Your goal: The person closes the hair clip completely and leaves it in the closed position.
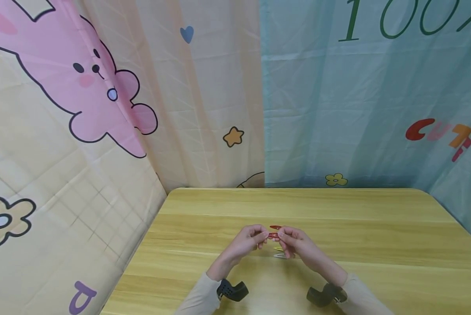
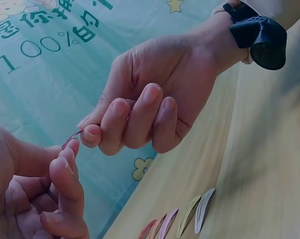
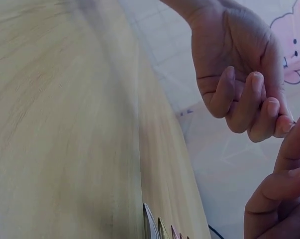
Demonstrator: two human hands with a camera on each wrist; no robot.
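Observation:
Between the two hands, raised above the table, is a red snap hair clip [image 1: 273,235]. My left hand [image 1: 249,238] pinches one end of it with thumb and index finger. At its other end, the thumb and index finger of my right hand [image 1: 298,240] pinch it too. Edge-on in the left wrist view, the held clip [image 2: 71,138] shows as a thin curved strip. Below the hands lie more snap clips in a row: red [image 2: 147,229], orange [image 2: 157,227], pink [image 2: 168,222], yellow [image 2: 188,215] and grey-white [image 2: 204,210].
The wood-grain table [image 1: 204,205] has rounded far corners. Printed curtains [image 1: 219,87] hang behind it and at its sides. A dark camera [image 1: 233,291] is strapped to the left wrist, and another camera [image 1: 323,295] to the right.

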